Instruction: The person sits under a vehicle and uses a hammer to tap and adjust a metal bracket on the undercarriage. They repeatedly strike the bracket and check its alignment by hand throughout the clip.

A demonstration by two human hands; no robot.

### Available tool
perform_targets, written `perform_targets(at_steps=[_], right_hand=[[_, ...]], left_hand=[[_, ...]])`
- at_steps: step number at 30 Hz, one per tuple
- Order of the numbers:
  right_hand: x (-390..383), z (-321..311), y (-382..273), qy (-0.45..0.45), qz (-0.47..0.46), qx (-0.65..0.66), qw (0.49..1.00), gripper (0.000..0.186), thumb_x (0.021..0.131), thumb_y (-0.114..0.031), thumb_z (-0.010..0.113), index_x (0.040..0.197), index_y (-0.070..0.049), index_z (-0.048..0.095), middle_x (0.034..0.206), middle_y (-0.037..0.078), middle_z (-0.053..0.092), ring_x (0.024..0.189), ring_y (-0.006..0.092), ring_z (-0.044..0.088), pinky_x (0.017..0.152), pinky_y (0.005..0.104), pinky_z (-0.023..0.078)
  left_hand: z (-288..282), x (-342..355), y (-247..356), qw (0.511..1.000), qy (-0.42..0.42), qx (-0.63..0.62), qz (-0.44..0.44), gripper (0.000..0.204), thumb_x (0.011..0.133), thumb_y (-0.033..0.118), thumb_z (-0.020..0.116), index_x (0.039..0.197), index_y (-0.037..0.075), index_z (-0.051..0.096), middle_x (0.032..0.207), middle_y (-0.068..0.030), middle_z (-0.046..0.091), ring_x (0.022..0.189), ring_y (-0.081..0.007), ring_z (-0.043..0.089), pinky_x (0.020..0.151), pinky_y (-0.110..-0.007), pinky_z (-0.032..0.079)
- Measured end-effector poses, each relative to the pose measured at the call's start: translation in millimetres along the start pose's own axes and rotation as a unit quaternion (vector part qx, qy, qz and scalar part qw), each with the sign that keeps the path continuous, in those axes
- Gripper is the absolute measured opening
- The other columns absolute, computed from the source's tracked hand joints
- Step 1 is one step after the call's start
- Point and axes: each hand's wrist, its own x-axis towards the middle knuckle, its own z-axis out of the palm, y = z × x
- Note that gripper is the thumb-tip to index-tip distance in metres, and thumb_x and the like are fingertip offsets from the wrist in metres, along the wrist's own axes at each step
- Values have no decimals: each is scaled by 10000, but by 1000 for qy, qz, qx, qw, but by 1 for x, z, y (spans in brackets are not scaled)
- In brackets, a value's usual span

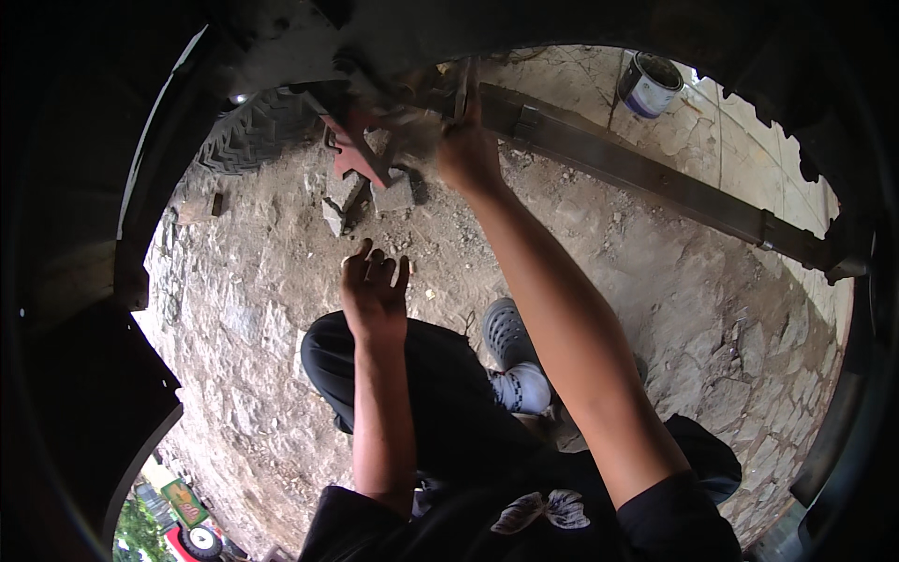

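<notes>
My right hand [468, 159] reaches up to the dark underside of a machine [403, 51]. Its index finger stretches upward and the other fingers are folded. A thin, light-edged strip [462, 96] shows beside that finger; its kind is unclear, and the shadow hides what it meets. My left hand [376, 295] hovers over my bent knee, holding nothing, its fingers half curled and apart. Beyond it a red metal bracket [356, 150] hangs down from the machine, close above broken grey blocks [345, 199].
A long dark metal beam [646, 173] slants from the machine toward the right. Behind it stands an open paint bucket [650, 86]. A treaded tyre [253, 136] is at the far left. My clog-clad foot [508, 332] rests on rough stony ground [253, 375].
</notes>
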Motion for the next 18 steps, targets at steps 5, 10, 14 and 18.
perform_targets(at_steps=[5,10,14,18], right_hand=[[-31,-7,-14,-43,44,27,998,762,1021,-222,504,1583,-140,-5,798,300,691,709,475,689,603,560,562],[-79,-7,-8,-77,60,-5,995,786,1025,-246,509,1590,-207,-37,853,324,692,734,477,698,634,549,588],[-4,0,-11,-36,52,-26,998,806,1017,-212,502,1591,-202,-63,905,302,704,698,431,710,598,495,601],[44,-15,-28,-109,95,-26,989,807,1015,-199,483,1591,-262,-78,940,295,705,699,399,717,588,471,602]], left_hand=[[-3,0,17,999,32,-41,-6,240,968,186,580,1173,61,591,809,15,549,715,-122,520,993,-430,455],[-15,4,18,997,57,-49,5,214,917,138,637,1128,107,620,789,14,635,738,-136,592,968,-431,462],[-6,2,18,997,71,-29,18,249,952,168,603,1180,68,596,840,15,579,745,-115,519,980,-431,448],[-8,2,18,997,70,-28,13,256,955,175,602,1188,68,596,868,10,588,775,-134,537,985,-435,447]])
